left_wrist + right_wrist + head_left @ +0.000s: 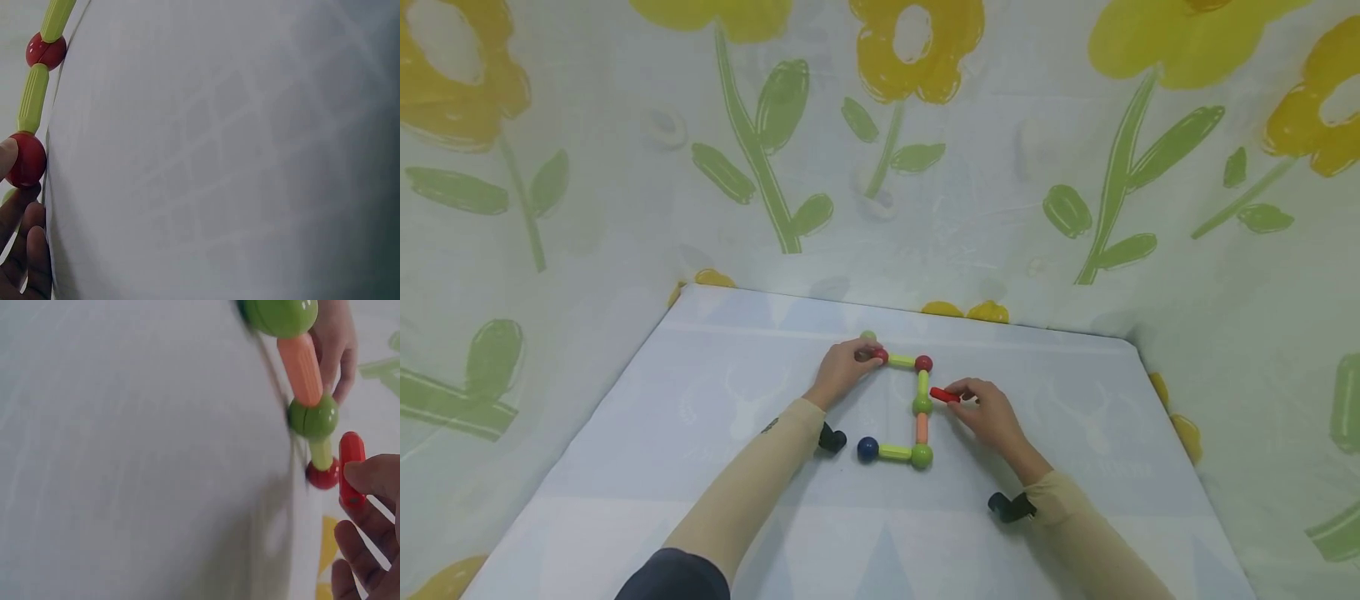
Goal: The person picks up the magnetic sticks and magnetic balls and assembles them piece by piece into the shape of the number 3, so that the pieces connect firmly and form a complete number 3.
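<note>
My left hand [841, 369] pinches a red ball [28, 161] between thumb and fingers. That ball ends a chain of toy balls and rods. From it a yellow-green rod [901, 361] leads to a second red ball [923, 363]. The chain then turns toward me through a green ball [922, 405], an orange rod [922, 429] and another green ball [922, 457]. A last yellow-green rod [895, 452] points left to a dark blue ball [867, 450]. Right of the chain, my right hand [988, 414] pinches a red rod [352, 465], its free end near the middle green ball.
A further green ball [868, 335] shows just behind my left fingers. Dark wrist devices [1011, 507] sit under both forearms. A pale patterned cloth [700, 433] covers the table, and a flowered curtain [970, 208] hangs behind and at both sides.
</note>
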A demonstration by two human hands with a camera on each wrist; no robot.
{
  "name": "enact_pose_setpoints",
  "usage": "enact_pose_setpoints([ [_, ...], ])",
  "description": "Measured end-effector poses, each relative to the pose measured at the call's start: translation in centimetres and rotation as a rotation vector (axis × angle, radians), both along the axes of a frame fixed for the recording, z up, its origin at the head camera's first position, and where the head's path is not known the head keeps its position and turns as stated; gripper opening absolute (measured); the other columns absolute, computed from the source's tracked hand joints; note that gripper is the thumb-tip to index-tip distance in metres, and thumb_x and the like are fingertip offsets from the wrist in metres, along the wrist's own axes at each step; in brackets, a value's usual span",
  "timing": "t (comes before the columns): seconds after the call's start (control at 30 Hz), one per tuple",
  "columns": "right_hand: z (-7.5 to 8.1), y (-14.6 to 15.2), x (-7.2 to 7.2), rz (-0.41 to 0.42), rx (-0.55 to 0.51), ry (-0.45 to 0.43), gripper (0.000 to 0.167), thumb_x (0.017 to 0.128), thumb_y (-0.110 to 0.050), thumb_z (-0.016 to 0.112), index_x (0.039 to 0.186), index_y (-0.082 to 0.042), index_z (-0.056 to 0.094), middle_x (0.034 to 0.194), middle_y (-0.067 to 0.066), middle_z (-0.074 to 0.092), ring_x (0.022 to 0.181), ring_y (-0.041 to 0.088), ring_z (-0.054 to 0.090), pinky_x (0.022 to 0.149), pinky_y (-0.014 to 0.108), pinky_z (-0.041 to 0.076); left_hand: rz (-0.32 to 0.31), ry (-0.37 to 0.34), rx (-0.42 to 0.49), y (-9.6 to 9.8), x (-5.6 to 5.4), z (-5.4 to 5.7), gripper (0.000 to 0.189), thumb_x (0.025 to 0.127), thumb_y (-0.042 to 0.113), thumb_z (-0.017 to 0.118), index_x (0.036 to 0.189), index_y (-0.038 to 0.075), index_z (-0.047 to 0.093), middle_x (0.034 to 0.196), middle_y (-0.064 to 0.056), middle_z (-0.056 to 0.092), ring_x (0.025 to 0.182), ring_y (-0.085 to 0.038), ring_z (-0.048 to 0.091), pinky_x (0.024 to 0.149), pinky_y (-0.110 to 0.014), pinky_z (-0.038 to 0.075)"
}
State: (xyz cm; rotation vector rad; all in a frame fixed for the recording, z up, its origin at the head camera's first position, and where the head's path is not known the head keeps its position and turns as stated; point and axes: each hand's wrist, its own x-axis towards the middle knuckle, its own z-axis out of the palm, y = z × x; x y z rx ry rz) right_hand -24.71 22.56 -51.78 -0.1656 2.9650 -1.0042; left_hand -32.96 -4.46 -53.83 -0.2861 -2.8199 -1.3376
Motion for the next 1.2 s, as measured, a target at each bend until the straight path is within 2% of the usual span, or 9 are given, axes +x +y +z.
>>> enact_pose_setpoints([
  [0.27, 0.7, -3.1, -0.3, 0.075, -0.053, -0.007, 0.025, 0.086, -0.021, 0.076, 0.11, -0.025, 0.071, 0.107, -0.007, 0.07, 0.102, 0.018, 0.056, 0.089, 0.038, 0.049, -0.004, 0.004, -0.007, 0.0, -0.2, -0.4, 0.027, 0.087, 0.032, 0.074, 0.114, 0.026, 0.071, 0.107, 0.006, 0.072, 0.098, -0.016, 0.064, 0.092, -0.037, 0.051],
  [0.53, 0.0, -5.5, -1.1, 0.142, -0.019, 0.014, 0.022, 0.084, -0.023, 0.078, 0.104, -0.03, 0.074, 0.095, -0.013, 0.069, 0.09, 0.015, 0.048, 0.077, 0.03, 0.041, -0.008, 0.008, 0.003, -0.1, 0.1, -0.1, 0.027, 0.088, 0.032, 0.073, 0.114, 0.026, 0.071, 0.11, 0.006, 0.073, 0.102, -0.017, 0.065, 0.096, -0.038, 0.05],
  [0.97, -0.7, -5.9, -1.6, 0.151, 0.014, -0.059, 0.02, 0.083, -0.025, 0.078, 0.103, -0.029, 0.076, 0.088, -0.011, 0.064, 0.084, 0.017, 0.043, 0.069, 0.029, 0.036, -0.014, 0.003, -0.009, -0.1, 0.1, 0.2, 0.026, 0.088, 0.032, 0.073, 0.114, 0.025, 0.071, 0.11, 0.006, 0.072, 0.102, -0.016, 0.065, 0.095, -0.038, 0.05],
  [1.2, -0.8, -5.7, -1.6, 0.176, 0.016, -0.05, 0.02, 0.083, -0.024, 0.078, 0.102, -0.029, 0.076, 0.088, -0.013, 0.066, 0.082, 0.016, 0.043, 0.068, 0.03, 0.035, -0.013, 0.002, -0.021, 0.0, 0.2, 0.2, 0.027, 0.088, 0.032, 0.073, 0.114, 0.026, 0.071, 0.11, 0.005, 0.072, 0.101, -0.016, 0.064, 0.095, -0.038, 0.05],
])
